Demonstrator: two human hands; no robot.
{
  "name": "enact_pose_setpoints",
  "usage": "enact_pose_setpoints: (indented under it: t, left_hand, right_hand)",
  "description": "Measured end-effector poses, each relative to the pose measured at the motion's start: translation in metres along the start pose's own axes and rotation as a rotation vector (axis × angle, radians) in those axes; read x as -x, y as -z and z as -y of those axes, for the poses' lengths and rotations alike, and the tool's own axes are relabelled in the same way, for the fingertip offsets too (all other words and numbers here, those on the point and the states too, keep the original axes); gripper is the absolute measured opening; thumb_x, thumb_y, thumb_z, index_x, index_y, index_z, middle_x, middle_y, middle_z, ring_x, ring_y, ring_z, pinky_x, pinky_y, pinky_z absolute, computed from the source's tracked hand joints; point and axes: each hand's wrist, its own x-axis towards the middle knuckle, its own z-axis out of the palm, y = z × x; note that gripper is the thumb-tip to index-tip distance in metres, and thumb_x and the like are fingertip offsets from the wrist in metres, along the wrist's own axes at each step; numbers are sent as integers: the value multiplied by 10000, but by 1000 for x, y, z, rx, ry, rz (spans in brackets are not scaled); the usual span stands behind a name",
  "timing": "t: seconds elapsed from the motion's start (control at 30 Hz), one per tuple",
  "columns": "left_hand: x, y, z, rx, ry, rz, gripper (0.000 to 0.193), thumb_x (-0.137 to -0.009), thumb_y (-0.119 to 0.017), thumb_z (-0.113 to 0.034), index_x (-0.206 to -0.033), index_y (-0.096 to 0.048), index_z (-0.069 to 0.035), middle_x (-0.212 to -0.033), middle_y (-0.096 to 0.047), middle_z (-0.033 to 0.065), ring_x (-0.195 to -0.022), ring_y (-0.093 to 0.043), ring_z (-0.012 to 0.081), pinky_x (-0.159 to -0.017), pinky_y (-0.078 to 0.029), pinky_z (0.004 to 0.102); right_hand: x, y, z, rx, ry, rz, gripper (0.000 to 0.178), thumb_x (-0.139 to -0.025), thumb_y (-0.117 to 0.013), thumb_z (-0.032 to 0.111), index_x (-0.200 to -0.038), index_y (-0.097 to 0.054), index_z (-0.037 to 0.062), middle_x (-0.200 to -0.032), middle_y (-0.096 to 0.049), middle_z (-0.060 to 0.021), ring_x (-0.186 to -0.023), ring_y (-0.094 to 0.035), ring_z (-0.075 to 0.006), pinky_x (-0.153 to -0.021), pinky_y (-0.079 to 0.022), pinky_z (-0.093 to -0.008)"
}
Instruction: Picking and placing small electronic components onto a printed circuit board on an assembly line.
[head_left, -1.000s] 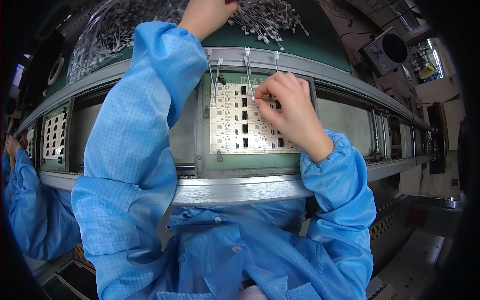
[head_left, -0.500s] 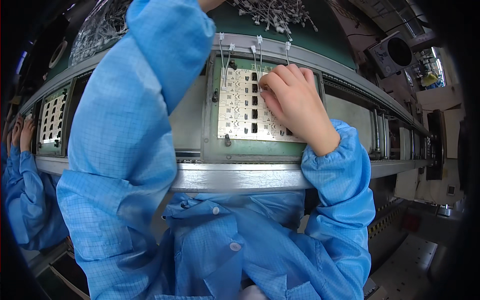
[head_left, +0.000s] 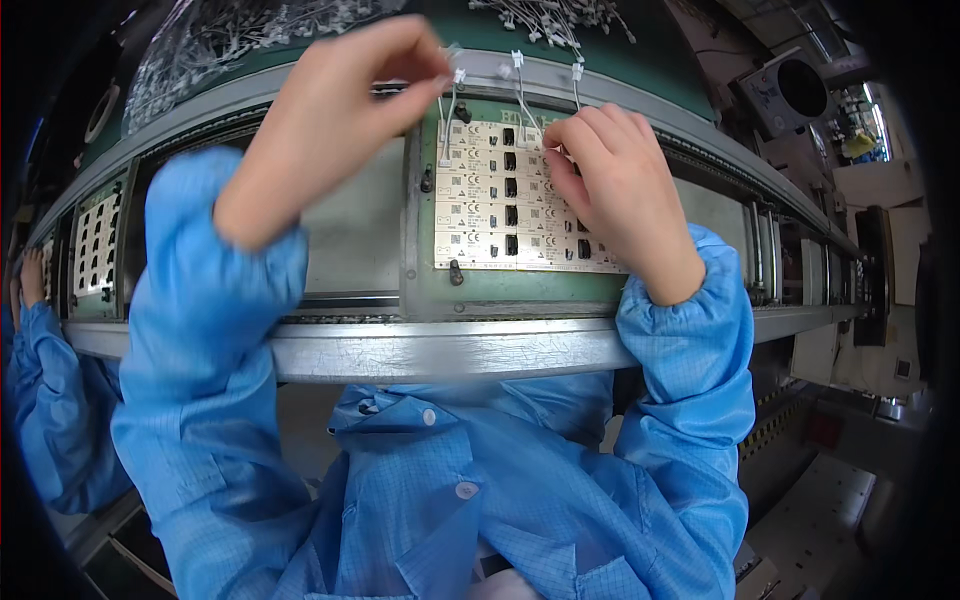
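Note:
A white panel of small circuit boards (head_left: 476,216) with black parts sits in a green fixture (head_left: 540,291) in front of me. Short white wires with connectors (head_left: 577,71) rise from its far edge. My right hand (head_left: 630,190) is closed in a pinch over the panel's upper right, on what looks like a thin white cable (head_left: 531,107); its fingertips hide the lower end. Left of the panel's far corner, my left hand (head_left: 335,115) is smeared by motion, thumb and forefinger brought together. A whitish blur shows at those fingertips; what they hold cannot be made out.
Piles of white cables (head_left: 560,22) lie on the green surface beyond the rail. A metal conveyor rail (head_left: 450,350) runs along my front. Further left is another panel (head_left: 97,245), with a co-worker's hand (head_left: 33,275) near it. A dark round-fronted device (head_left: 800,95) stands far right.
My left hand has come back from beyond the rail, down to the panel's left. My right hand has shifted slightly right, and one connector near it has moved up.

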Motion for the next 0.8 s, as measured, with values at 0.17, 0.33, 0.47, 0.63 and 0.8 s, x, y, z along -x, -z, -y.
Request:
enact_pose_setpoints:
  t: [0.17,0.33,0.47,0.63,0.8]
  left_hand:
    - [35,-7,-15,-270,-90,-10,153,-895,-705,-11,-1048,-698,-13,-1028,-743,109,-998,-706,274,-910,-545,348]
    - [36,-10,-11,-344,-263,-10,203,-863,-727,10,-1056,-721,-52,-998,-744,77,-957,-696,264,-905,-531,369]
    - [41,-7,-7,-327,-289,-7,204,-849,-738,20,-1035,-717,-60,-988,-745,63,-938,-704,240,-964,-506,406]
    - [42,-9,-10,-396,-270,-14,194,-836,-743,34,-993,-699,-70,-982,-747,40,-976,-717,215,-1089,-437,468]
    - [41,-10,-15,-409,-283,-23,223,-809,-751,41,-991,-703,-79,-994,-741,31,-1032,-709,223,-1112,-419,476]
  right_hand:
    - [0,-8,9,140,13,207,157,-847,-718,62,-974,-626,59,-916,-622,-67,-908,-598,-281,-831,-473,-387]
    - [5,-10,-3,-143,-30,207,168,-871,-713,72,-1018,-637,44,-937,-635,-78,-884,-602,-297,-808,-486,-388]
    - [2,-1,-2,-292,-160,212,137,-891,-698,64,-1016,-646,43,-903,-633,-78,-866,-600,-284,-798,-479,-387]
    - [3,2,-5,-78,-54,222,117,-888,-703,59,-994,-655,67,-879,-626,-49,-876,-587,-246,-823,-416,-372]
    - [3,0,-6,-93,-46,235,84,-888,-709,74,-956,-660,77,-870,-615,-24,-867,-576,-220,-812,-380,-349]
